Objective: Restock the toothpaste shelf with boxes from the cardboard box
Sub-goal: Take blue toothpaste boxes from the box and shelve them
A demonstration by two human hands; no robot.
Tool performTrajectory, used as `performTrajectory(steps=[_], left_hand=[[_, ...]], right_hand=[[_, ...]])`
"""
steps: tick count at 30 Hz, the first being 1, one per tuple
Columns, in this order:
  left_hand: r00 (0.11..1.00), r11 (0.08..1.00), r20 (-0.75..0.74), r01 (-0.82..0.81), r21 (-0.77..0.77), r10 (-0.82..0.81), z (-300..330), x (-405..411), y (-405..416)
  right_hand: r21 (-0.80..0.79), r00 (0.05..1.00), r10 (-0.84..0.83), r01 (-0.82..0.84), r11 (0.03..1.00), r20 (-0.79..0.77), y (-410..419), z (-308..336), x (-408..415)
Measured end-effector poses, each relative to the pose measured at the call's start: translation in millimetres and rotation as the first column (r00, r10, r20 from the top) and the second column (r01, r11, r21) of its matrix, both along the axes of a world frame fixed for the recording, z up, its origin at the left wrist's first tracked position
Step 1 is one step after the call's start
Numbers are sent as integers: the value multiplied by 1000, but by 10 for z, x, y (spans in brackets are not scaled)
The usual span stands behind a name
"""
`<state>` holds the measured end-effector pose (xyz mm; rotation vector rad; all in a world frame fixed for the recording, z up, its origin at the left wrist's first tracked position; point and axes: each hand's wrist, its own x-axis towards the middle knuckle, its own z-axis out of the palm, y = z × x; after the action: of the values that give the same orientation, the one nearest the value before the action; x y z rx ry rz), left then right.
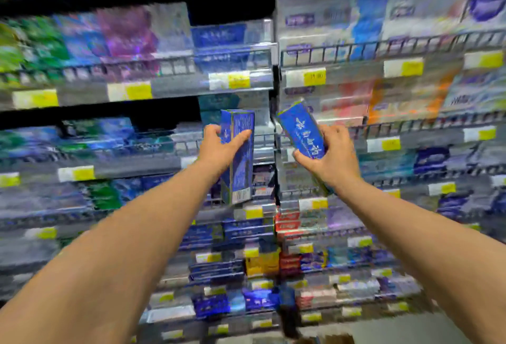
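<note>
The shelving step is in hand: the left hand [219,146] grips one upright blue toothpaste box [239,157], the right hand [332,154] holds a second blue box [302,130] tilted beside it; next, each needs sliding into the shelf [241,80] gap just beyond the fingers; the cardboard box is out of view

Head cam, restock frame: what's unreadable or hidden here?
- Shelf stock: motion-blurred in the head view; brands unreadable.
- Price tags: blurred, too small to read.
- Left box in the left hand: print and barcode smeared.
- Right box: lower end hidden by the right hand.
- Cardboard box: not identifiable; only a brown sliver at the bottom edge.
- Target slot: cannot tell.
</note>
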<state>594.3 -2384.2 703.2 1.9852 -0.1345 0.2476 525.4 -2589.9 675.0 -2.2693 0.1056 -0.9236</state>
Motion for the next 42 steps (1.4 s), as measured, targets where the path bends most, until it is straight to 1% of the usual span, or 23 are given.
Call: performTrajectory(steps=[3,5,7,10,12,13,17,19,20,22,24,27,29,32,35,38,40,42], left_hand=[[994,993,106,33,-116,-21,553,44,142],[991,985,132,52,-166,-30,916,46,171],[983,985,183,1,-174,31,1213,58,166],[946,977,281,-112,-184,162,1567,99,143],[924,966,316,-156,-204,216,1789,196,142],[915,965,332,-168,-202,229,1915,217,146],[882,964,388,-253,-86,266,2290,305,229],[877,958,389,-274,-80,283,2442,334,294],[869,953,399,-299,-46,292,2505,347,331],[845,936,465,-340,87,264,2631,373,395],[836,933,510,-325,157,206,2700,431,453],[823,977,560,-183,113,90,2742,625,552],[814,985,580,-133,109,46,2783,759,604],[799,984,601,-115,133,12,2852,894,663],[745,979,666,-111,170,-31,2884,1017,703],[703,983,710,-102,153,-37,2930,1152,737],[700,985,714,-101,142,-32,2953,1219,747],[711,987,701,-69,146,-54,2971,1254,755]], right_hand=[[-71,997,22,-17,997,79,111,634,35],[-93,989,33,-20,995,143,167,986,69],[-107,982,41,-21,994,183,184,1268,137],[-229,978,51,-3,973,204,173,1633,269],[-321,963,75,13,947,259,148,1886,388],[-349,951,77,34,937,298,141,2010,456],[-455,896,41,185,871,442,147,2430,690],[-498,876,39,237,834,481,184,2638,795],[-512,870,42,250,822,492,209,2728,844],[-524,841,71,265,810,536,281,2906,936],[-530,808,104,277,802,580,355,3052,1021],[-546,796,141,262,796,588,452,3264,1174],[-575,803,194,213,790,563,510,3364,1291],[-608,805,258,154,779,534,588,3417,1455],[-638,762,274,227,736,586,685,3454,1618],[-649,750,259,283,706,609,770,3517,1739],[-655,768,241,286,699,593,817,3560,1801],[-660,809,204,273,700,551,829,3596,1856]])
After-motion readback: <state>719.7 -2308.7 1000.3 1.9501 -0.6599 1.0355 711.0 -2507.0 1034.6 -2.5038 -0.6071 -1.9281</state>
